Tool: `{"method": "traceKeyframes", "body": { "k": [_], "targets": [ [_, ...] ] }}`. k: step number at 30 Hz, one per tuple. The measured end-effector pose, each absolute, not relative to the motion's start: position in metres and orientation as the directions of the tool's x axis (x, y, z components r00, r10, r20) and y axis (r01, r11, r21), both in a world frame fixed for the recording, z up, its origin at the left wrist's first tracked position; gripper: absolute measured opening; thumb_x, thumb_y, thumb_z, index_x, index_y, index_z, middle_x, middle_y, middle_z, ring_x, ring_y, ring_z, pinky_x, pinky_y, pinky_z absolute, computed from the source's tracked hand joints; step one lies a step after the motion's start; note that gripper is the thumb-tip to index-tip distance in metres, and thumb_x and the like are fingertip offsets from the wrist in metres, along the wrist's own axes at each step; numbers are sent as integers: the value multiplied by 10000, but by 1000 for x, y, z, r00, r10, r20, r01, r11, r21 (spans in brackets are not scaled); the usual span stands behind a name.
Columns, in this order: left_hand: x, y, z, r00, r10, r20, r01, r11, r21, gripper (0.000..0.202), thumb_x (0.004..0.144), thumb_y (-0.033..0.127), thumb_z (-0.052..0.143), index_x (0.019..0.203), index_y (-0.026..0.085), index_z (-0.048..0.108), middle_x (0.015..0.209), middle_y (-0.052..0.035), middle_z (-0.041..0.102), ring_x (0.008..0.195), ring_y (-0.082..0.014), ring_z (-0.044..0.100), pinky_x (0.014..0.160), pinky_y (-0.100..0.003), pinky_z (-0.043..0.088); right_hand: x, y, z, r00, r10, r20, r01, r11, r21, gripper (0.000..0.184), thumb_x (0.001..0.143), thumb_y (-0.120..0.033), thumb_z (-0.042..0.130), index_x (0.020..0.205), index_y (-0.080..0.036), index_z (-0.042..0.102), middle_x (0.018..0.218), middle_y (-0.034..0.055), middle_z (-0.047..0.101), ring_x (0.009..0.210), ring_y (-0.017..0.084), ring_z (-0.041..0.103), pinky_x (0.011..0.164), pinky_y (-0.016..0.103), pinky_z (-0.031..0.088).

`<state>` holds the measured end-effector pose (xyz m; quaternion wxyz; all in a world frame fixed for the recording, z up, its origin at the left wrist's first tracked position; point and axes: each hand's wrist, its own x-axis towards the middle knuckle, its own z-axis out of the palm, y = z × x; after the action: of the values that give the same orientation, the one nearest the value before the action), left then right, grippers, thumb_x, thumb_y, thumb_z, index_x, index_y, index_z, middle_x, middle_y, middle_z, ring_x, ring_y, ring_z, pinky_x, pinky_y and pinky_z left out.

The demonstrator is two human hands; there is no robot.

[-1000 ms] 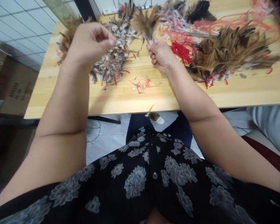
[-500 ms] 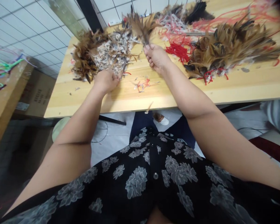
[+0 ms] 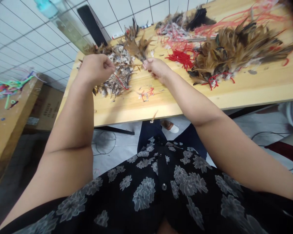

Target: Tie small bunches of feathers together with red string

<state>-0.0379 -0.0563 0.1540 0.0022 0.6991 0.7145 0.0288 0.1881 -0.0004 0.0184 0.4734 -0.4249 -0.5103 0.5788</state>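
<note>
My right hand (image 3: 158,69) is closed around the base of a small bunch of brown feathers (image 3: 138,47), which fan out away from me. My left hand (image 3: 97,68) is raised above the left feather pile, its fingers pinched. From those fingertips a thin red string (image 3: 120,81) slants down across the pile. Under and beside that hand lies a heap of feathers with pale, fluffy quill ends (image 3: 122,60); part of it is hidden by the hand.
Tied brown feather bunches (image 3: 229,48) lie on the right of the wooden table (image 3: 171,105). Cut red strings (image 3: 182,59) sit between the piles, with scraps (image 3: 148,93) nearer me. A phone (image 3: 91,24) and a bottle (image 3: 69,34) lean at the back left.
My left hand has risen and moved left, away from the table, with the red string trailing from its fingers. My right hand has shifted slightly left and nearer with the feather bunch.
</note>
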Motion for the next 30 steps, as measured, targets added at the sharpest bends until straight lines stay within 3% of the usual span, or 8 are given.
{"method": "traceKeyframes", "body": {
  "k": [4,10,13,16,20,24,28,30],
  "targets": [
    [-31,-50,154,22,999,39,998,-24,60,255,1189,113,789,1388,111,948,1283,-47,911,1211,-226,787,1249,-294,559,190,-8,26,-227,974,-7,-141,-40,-989,476,1109,-260,813,719,-244,541,828,18,531,794,175,428,721,292,401],
    [-38,-41,148,139,974,178,912,-196,361,91,1114,244,876,1190,253,925,1213,-35,918,1097,-276,738,1151,-405,622,188,-20,38,-279,959,-52,-189,-108,-976,418,1107,-320,815,761,-265,587,924,38,655,757,164,455,682,324,345],
    [-36,-41,146,86,996,11,990,-86,113,64,1154,225,856,1175,183,900,1270,-73,898,1300,-324,793,1265,-403,563,189,-17,33,-302,953,-5,-213,-73,-974,463,1037,-494,907,793,-296,567,924,38,620,743,163,449,621,323,324],
    [-38,-41,130,14,988,-152,997,-26,-78,151,1114,235,893,995,179,818,1166,-106,872,1369,-392,806,1272,-419,539,188,-12,26,-302,953,-16,-196,-78,-977,476,1100,-481,864,829,-273,533,899,17,536,723,126,398,572,270,251],
    [-46,-43,100,85,988,-125,994,-76,72,299,1048,147,859,831,236,672,1060,-101,834,1225,-360,786,1195,-409,548,184,-12,22,-285,958,-21,-182,-76,-980,450,1221,-425,709,828,-284,541,891,9,465,692,140,341,556,303,169],
    [-50,-44,92,136,990,33,959,-140,248,87,1098,187,769,1019,211,799,1086,-75,840,1109,-297,749,1169,-403,578,182,-15,21,-265,964,-7,-126,-41,-991,448,1194,-378,710,797,-290,520,862,-1,420,706,164,295,603,343,175],
    [-39,-31,93,186,978,97,902,-209,377,200,1151,428,797,1185,241,859,1108,-41,859,1085,-308,740,1137,-443,612,184,-17,26,-263,965,3,-70,-16,-997,449,1223,-240,642,793,-267,516,861,-18,427,752,158,316,681,322,269],
    [-28,-20,90,238,966,100,889,-258,380,164,1130,404,824,1151,246,863,1017,-24,827,1038,-291,707,1091,-429,605,185,-18,31,-257,966,-17,-61,-33,-998,496,1268,-173,602,789,-251,503,882,-15,470,813,151,355,732,280,326]
  ]
}}
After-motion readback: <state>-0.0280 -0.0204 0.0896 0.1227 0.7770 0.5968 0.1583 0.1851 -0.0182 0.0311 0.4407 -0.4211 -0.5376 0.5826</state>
